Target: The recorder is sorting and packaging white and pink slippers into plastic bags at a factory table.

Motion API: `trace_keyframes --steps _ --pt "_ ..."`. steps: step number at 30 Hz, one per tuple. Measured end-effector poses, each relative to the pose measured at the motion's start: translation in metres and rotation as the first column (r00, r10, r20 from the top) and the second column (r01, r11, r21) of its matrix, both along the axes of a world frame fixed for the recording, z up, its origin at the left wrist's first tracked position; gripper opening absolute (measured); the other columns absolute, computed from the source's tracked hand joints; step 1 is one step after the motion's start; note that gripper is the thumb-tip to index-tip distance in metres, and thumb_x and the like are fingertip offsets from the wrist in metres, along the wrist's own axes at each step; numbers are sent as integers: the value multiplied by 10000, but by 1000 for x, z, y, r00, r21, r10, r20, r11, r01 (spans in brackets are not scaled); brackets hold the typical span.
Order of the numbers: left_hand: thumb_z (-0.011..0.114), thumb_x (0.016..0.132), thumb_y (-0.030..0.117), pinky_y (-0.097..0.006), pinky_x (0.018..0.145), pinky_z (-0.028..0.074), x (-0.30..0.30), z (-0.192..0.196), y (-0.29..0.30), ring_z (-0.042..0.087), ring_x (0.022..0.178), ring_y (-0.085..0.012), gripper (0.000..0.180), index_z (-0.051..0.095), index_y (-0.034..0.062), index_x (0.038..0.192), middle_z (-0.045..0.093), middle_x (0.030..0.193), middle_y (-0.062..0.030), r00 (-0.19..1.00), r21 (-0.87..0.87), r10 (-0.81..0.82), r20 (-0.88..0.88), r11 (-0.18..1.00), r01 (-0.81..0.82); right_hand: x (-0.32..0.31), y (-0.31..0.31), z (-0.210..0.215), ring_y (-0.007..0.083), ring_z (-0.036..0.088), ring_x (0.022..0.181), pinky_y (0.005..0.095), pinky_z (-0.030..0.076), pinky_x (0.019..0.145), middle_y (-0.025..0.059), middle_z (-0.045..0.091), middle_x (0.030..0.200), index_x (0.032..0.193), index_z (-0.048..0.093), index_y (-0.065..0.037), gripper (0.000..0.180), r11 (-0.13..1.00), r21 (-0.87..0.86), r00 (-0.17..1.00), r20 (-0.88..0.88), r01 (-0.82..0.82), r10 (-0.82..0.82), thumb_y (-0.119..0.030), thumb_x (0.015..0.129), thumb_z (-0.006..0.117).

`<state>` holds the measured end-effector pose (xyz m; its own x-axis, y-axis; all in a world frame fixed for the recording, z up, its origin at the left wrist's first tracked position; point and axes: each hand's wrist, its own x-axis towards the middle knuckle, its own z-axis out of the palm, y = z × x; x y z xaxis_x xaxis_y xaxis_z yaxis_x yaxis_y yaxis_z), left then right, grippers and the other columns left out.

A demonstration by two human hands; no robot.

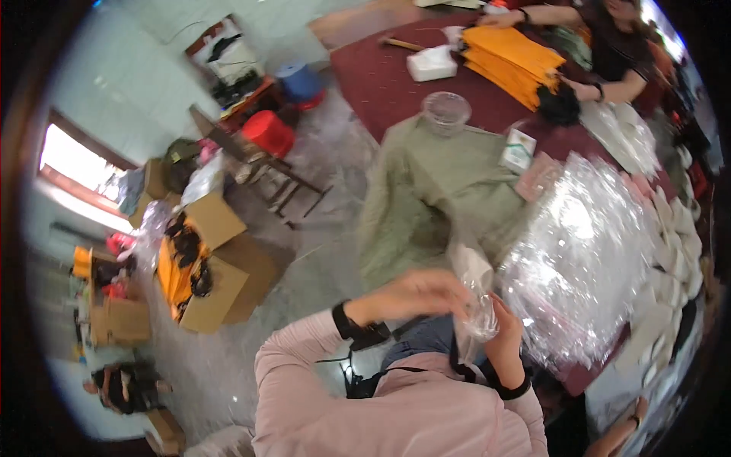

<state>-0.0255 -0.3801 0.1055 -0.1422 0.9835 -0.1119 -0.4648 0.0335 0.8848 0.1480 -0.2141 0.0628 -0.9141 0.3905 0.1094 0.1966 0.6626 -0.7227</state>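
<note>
Opening clear bag at chest, near table edge. Left hand and right hand both pinch it closed-fingered. Next probably needs pulling mouth apart gently.

A table covered in dark red cloth is seen, on which a stack of orange sheets, a white box, a clear glass jar and a small green-and-white carton are laid. An olive-green cloth is draped over its near edge, and a heap of clear plastic bags is piled beside it.
</note>
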Motion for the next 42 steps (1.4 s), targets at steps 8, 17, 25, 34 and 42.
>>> trace_keyframes --steps 8,17,25,34,42 --pt "501 881 152 -395 945 429 -122 -222 56 534 1122 -284 377 512 29 1238 569 1216 -146 577 -234 77 -813 865 -444 56 29 22 276 632 1017 358 484 904 136 659 1064 1012 658 20 222 901 -432 955 -286 -52 -82 -62 806 646" --pt "425 920 404 -501 1141 45 -129 -311 137 226 1398 -210 620 264 141 1458 239 1523 -53 -124 -608 -773 -623 578 -545 87 19 64 331 607 1012 395 452 923 256 631 1055 921 649 108 467 711 -658 887 -141 248 -440 -304 703 663" --pt "237 971 443 -533 1132 -26 -173 -324 99 121 1428 -221 557 137 272 1492 129 1553 1 -76 -661 -925 -372 321 -678 95 18 66 323 605 987 396 467 886 283 608 1076 955 622 124 545 708 -616 852 -110 345 -512 -356 702 667" --pt "274 940 484 -632 1081 79 -185 -367 -63 168 1402 -295 606 225 197 1471 205 1527 -45 -331 -616 -935 127 187 -765 -58 53 31 282 626 996 358 495 856 216 632 1082 1046 609 63 379 707 -701 909 -233 89 -345 -214 789 644" --pt "519 862 352 -565 970 274 -203 -272 -241 498 1108 -316 401 610 103 1163 597 1161 -90 -468 -294 -555 -688 802 -519 -145 -31 1 302 556 1128 379 503 875 105 549 1281 1165 561 -73 485 952 121 689 -666 -280 287 -64 685 629"
